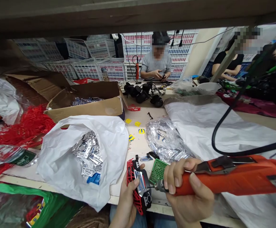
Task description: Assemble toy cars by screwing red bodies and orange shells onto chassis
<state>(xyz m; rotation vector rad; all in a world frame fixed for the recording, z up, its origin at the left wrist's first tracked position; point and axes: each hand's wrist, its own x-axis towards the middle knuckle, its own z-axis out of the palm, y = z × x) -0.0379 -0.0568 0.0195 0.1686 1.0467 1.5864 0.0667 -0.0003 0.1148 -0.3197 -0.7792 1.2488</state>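
Note:
My left hand (126, 202) is closed around a small toy-like assembly (139, 186) with a red lattice shell, a black body and a silver plate on top. My right hand (187, 193) grips the front of an orange electric screwdriver (232, 179), whose tip touches the assembly's side. A black cable (225, 123) loops up from the tool. A green grid tray (158, 171) lies just behind the tip.
A white bag (64, 158) of silver plates (89, 152) lies to the left, a clear bag of silver parts (166, 139) ahead. A cardboard box (90, 101), red lattice shells (26, 126) and white sheeting (213, 126) cover the bench. Other people work at the far side.

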